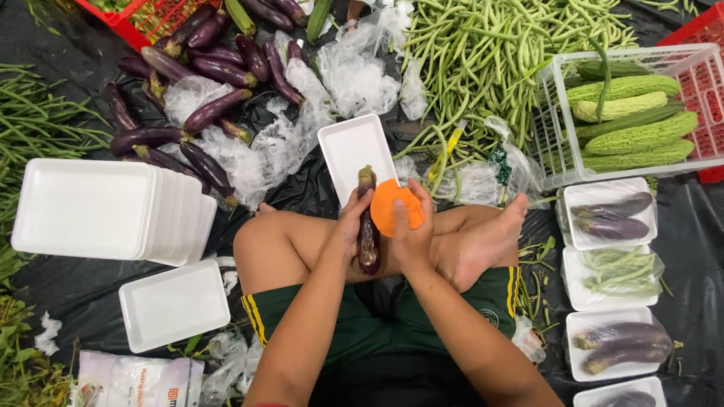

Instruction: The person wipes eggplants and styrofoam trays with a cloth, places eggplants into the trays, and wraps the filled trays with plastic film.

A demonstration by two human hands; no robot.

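My left hand grips a dark purple eggplant held upright over my crossed legs. My right hand presses an orange cloth against the eggplant's upper side. Just beyond my hands an empty white foam tray lies on the black sheet. A pile of purple eggplants lies at the upper left among crumpled clear plastic.
A stack of white foam trays and a single tray lie at left. Long green beans spread at the top. A white basket holds bitter gourds. Wrapped trays of vegetables line the right edge.
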